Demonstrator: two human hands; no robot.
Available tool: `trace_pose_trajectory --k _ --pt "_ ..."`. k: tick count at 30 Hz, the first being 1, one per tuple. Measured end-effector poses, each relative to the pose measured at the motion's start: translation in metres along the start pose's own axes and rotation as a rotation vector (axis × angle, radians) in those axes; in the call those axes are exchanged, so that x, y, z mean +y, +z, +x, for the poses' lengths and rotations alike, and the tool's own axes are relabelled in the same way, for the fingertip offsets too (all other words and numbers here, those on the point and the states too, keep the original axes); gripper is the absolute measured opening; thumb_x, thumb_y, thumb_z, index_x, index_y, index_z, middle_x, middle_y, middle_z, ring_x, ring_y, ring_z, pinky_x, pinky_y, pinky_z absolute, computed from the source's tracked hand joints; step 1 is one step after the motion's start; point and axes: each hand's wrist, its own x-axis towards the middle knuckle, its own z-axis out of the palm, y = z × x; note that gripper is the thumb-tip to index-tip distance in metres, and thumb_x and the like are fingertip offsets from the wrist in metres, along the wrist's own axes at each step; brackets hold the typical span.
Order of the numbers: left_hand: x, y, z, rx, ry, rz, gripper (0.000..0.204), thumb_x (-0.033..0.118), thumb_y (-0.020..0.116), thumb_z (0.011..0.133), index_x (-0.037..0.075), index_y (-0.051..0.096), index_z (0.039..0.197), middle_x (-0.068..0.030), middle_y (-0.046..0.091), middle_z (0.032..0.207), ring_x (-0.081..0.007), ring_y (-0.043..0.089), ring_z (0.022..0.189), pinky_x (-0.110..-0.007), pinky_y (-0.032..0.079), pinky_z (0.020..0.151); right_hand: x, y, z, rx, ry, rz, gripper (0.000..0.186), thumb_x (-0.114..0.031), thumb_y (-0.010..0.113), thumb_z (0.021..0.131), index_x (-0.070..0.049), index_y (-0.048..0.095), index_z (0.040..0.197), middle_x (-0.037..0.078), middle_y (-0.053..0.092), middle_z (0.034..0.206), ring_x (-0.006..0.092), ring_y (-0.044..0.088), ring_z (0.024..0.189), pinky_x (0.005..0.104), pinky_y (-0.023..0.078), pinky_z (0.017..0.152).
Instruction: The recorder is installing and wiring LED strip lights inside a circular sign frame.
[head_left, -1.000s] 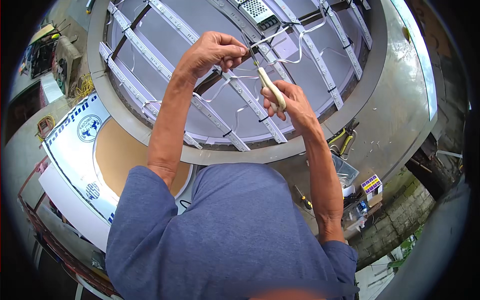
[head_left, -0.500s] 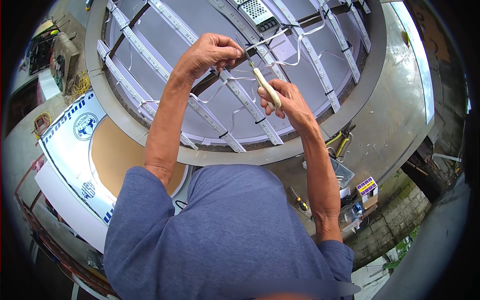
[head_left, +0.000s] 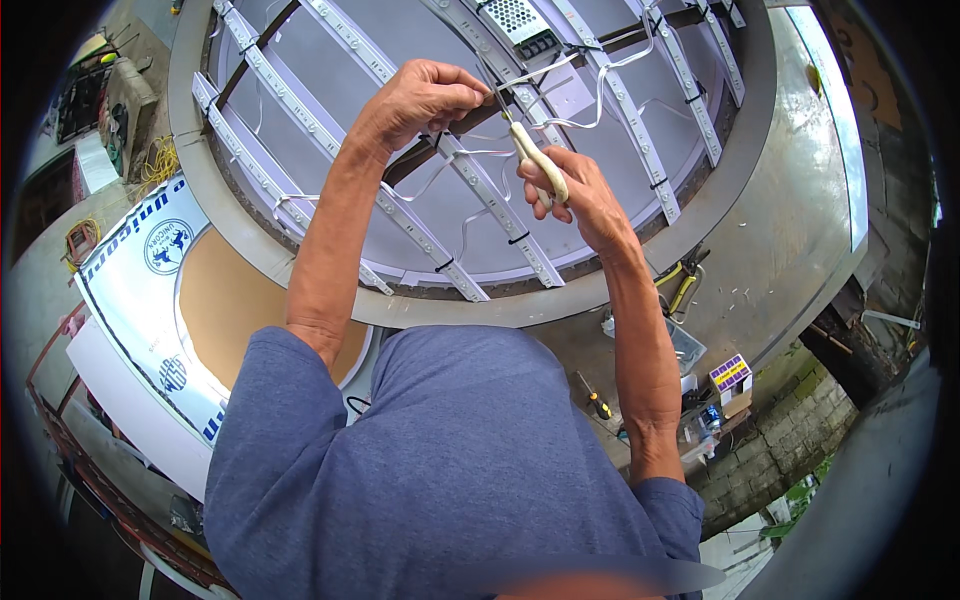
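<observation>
The white wire (head_left: 560,122) is running across the inside of the big round sign frame (head_left: 700,215), and I am seeing its end pinched up near the top middle of the frame, between the two hands. My left hand (head_left: 420,100) is closing its fingers together on the wire end, knuckles up, just beside the tip of the tool. My right hand (head_left: 580,195) is wrapping tight around the cream handle of a small hand tool (head_left: 538,165), which is pointing up and to the left toward the pinched wire; I cannot tell whether its tip is touching the wire. Below the hands, white light strips (head_left: 440,235) are lying in slanted rows across the pale back panel of the frame. To the left, a flat white sign face (head_left: 135,290) with blue printing and a tan circle is lying beside the frame. A yellow-handled tool (head_left: 685,290) is resting on the grey table at the right, just outside the frame's rim.
</observation>
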Motion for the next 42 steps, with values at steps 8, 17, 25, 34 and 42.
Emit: trace_pose_trajectory --k 8,17,25,34,42 --pt "-0.002 -0.003 0.003 0.01 0.022 0.086 0.021 0.016 0.071 0.089 0.0 0.074 0.101 0.0053 0.058 0.067 -0.0018 0.044 0.053 -0.02 0.032 0.047 0.002 -0.003 0.002 0.037 -0.043 -0.008 0.05 -0.045 0.082 0.081 0.002 0.069 0.09 0.005 0.06 0.068 0.0111 0.057 0.056 0.0258 0.044 0.051" --pt "0.001 -0.009 -0.014 -0.064 0.071 0.182 0.024 0.018 0.07 0.09 -0.002 0.074 0.1 0.0002 0.061 0.071 -0.0042 0.049 0.058 -0.02 0.037 0.051 0.006 0.001 -0.01 0.03 -0.075 -0.045 0.04 -0.035 0.08 0.085 0.003 0.072 0.092 0.004 0.064 0.067 0.0102 0.057 0.057 0.0255 0.045 0.053" --pt "-0.002 0.023 -0.044 -0.268 0.229 -0.067 0.015 0.011 0.07 0.096 0.0 0.076 0.104 -0.0069 0.075 0.083 -0.006 0.061 0.062 -0.02 0.049 0.055 0.029 -0.022 -0.129 0.226 -0.379 0.096 0.035 -0.007 0.081 0.076 0.001 0.074 0.109 0.009 0.071 0.093 0.0156 0.069 0.081 0.0309 0.056 0.074" --pt "-0.009 0.25 -0.115 -1.022 0.687 0.779 0.016 0.002 0.074 0.08 0.005 0.075 0.095 -0.0141 0.074 0.087 -0.0361 0.071 0.082 -0.045 0.055 0.072 0.19 -0.037 -0.273 1.141 -0.132 0.278 0.034 -0.02 0.077 0.094 0.001 0.07 0.119 0.003 0.071 0.092 0.0081 0.066 0.076 0.0204 0.044 0.06" --pt "-0.125 0.339 -0.126 -1.407 0.599 1.352 0.017 0.001 0.074 0.072 0.001 0.075 0.089 -0.0207 0.074 0.09 -0.038 0.073 0.092 -0.046 0.058 0.078 0.322 0.054 -0.288 1.366 0.087 0.447 0.032 -0.026 0.081 0.09 0.002 0.074 0.105 0.004 0.071 0.08 0.0083 0.065 0.066 0.0265 0.046 0.054"
